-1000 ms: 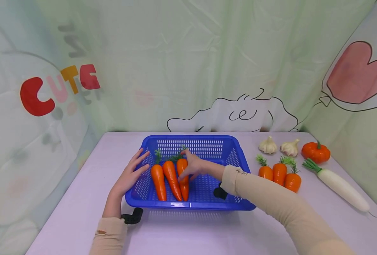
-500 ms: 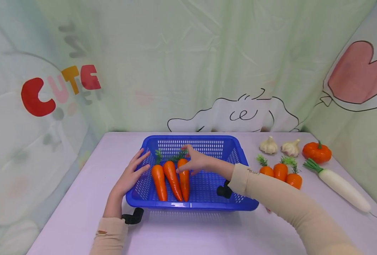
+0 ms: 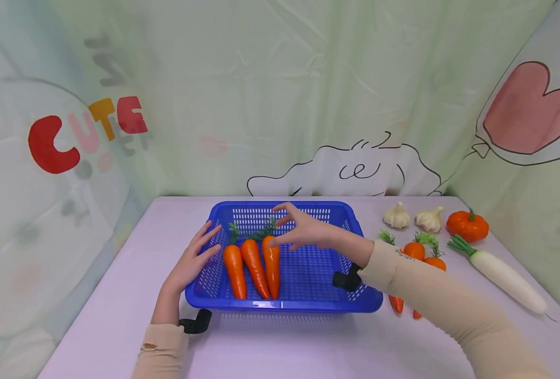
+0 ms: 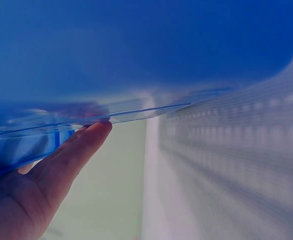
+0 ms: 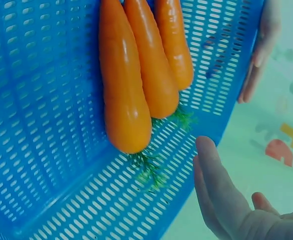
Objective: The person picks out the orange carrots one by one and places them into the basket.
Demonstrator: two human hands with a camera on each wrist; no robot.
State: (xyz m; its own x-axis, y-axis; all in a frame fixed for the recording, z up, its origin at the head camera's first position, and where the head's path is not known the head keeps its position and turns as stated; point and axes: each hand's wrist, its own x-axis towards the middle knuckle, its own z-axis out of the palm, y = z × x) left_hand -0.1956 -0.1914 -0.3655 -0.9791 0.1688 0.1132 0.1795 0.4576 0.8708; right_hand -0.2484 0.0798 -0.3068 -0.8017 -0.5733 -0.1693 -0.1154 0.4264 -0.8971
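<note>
A blue plastic basket (image 3: 308,305) with slotted walls holds three orange carrots (image 3: 255,268) side by side on its left half, green tops toward the back. My left hand (image 3: 191,264) lies at the basket's left rim with fingers spread; in the left wrist view a finger (image 4: 81,150) touches the rim. My right hand (image 3: 306,230) hovers above the basket, just right of the rightmost carrot, fingers apart and nothing between them. The right wrist view shows the carrots (image 5: 124,85) lying in the basket, apart from the right hand (image 5: 226,200).
Right of the basket, several more carrots (image 3: 413,250) lie partly hidden under my right sleeve (image 3: 431,289). Two garlic bulbs (image 3: 397,216), a small orange pumpkin (image 3: 468,226) and a white radish (image 3: 507,279) lie farther right. A printed curtain (image 3: 285,105) hangs behind the table.
My right hand has let go of the rightmost carrot, its fingers spreading, and has risen up and to the right. The left hand stays at the rim.
</note>
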